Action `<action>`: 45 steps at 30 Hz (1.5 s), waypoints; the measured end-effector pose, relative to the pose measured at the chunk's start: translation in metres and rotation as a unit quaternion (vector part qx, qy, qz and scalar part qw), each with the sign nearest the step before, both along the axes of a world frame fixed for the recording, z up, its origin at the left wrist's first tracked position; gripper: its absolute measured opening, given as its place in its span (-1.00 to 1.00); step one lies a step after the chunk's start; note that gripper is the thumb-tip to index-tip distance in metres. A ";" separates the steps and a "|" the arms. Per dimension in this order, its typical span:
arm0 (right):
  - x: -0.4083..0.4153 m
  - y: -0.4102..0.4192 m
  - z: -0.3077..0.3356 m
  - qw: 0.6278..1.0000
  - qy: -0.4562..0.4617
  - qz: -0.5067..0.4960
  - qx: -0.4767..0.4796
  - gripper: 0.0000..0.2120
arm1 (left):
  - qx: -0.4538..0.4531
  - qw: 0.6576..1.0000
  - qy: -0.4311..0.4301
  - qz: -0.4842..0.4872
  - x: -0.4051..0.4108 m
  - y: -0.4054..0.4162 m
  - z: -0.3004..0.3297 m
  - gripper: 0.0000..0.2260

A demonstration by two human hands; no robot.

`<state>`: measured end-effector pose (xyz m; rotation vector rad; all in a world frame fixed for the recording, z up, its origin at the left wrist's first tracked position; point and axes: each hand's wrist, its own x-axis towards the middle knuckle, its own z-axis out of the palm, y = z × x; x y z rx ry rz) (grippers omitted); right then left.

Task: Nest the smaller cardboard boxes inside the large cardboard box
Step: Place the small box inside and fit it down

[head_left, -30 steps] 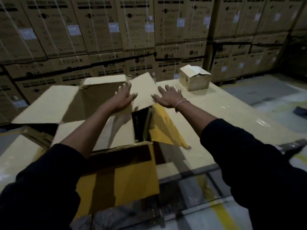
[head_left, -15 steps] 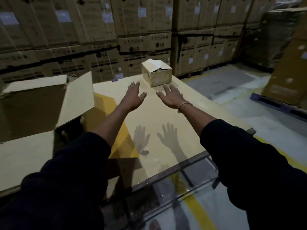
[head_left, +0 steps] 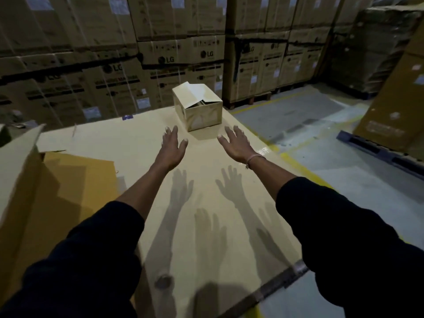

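A small cardboard box (head_left: 198, 109) stands at the far end of the cardboard-covered table (head_left: 128, 143), its top flaps loosely folded. My left hand (head_left: 171, 146) and my right hand (head_left: 236, 143) are stretched out in the air just short of it, one toward each side, fingers spread and holding nothing. Neither hand touches the box. The large cardboard box (head_left: 20, 180) is at the left edge of view, with only its raised flaps and one yellow-brown flap showing.
Stacked appliance cartons (head_left: 114, 53) form a wall behind the table. To the right lies grey floor with yellow lines (head_left: 298, 164), a blue pallet (head_left: 376, 150) and more cartons (head_left: 394, 111). The table's metal edge (head_left: 273, 288) runs near me.
My hands left the large box's flaps and reached forward to the small box. The view swung right, so the large box slid to the left edge and the small box came closer.
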<state>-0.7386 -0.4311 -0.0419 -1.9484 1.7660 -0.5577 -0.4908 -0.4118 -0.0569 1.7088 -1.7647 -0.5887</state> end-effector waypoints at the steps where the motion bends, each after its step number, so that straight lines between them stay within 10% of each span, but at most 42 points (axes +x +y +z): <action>1: -0.005 -0.015 -0.003 1.000 -0.001 0.003 0.001 -0.33 | -0.001 1.000 -0.006 -0.003 -0.004 -0.013 -0.001 -0.39; 27: 0.018 -0.490 -0.023 0.995 0.017 0.095 -0.017 -0.38 | -0.005 0.988 -0.118 0.102 -0.025 -0.447 -0.032 -0.47; 31: 0.051 -0.565 -0.015 0.996 0.048 0.079 -0.008 -0.38 | 0.052 0.978 -0.126 0.155 -0.002 -0.537 -0.034 -0.21; 36: 0.054 -0.608 -0.101 0.975 0.215 0.050 -0.025 -0.34 | 0.070 0.972 -0.094 0.202 -0.017 -0.555 -0.095 -0.31; 45: 0.051 -0.599 -0.089 0.976 0.212 0.055 0.015 -0.15 | 0.045 0.979 -0.094 0.177 -0.009 -0.551 -0.097 -0.31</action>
